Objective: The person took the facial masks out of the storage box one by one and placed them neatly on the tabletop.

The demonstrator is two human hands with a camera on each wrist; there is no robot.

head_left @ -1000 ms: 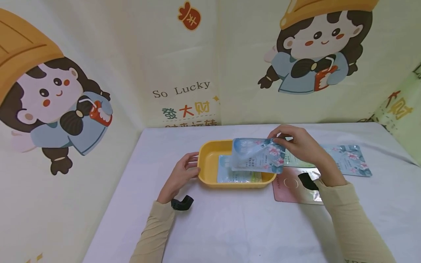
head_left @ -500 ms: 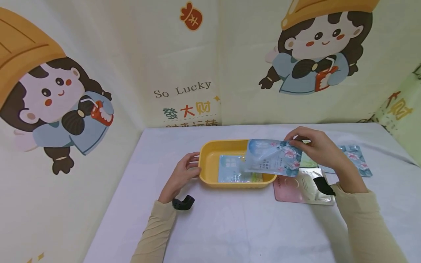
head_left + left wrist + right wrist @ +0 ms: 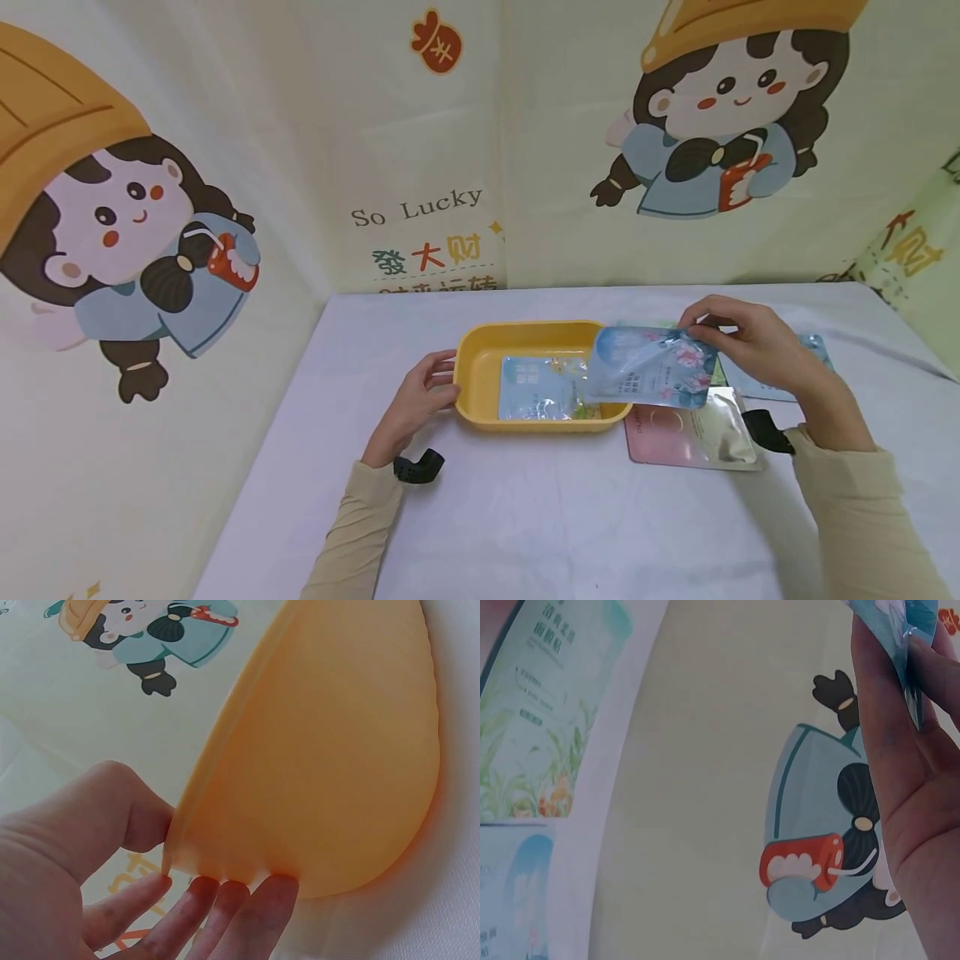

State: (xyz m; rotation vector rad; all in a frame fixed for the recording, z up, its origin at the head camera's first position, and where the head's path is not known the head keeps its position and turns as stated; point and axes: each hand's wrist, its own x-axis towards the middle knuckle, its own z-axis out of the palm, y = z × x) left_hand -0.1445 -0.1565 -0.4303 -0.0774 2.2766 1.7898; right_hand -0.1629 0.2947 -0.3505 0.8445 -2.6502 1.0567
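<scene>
My right hand [image 3: 765, 346] pinches the upper right corner of a blue floral sachet [image 3: 652, 367], which hangs over the right end of the yellow tray [image 3: 480, 367]. In the right wrist view, the crumpled sachet edge [image 3: 900, 645] sits between thumb and fingers. The left hand [image 3: 415, 400] holds the tray's left end; the left wrist view shows its thumb at the rim and the fingertips [image 3: 274, 892] against the wall. A light blue sachet [image 3: 540, 387] lies inside the tray, its right part overlapped by the held one.
Right of the tray lies a pink and silver sachet [image 3: 693, 433]. Behind the right hand is another blue sachet [image 3: 761, 387]; a green sachet [image 3: 547, 712] shows in the right wrist view. A white cloth [image 3: 555, 517] covers the table, and a printed curtain [image 3: 555, 167] stands behind.
The right hand has moved right with the blue floral sachet, from over the tray's right half to its right end, uncovering more of the sachet inside. The left hand stays at the tray.
</scene>
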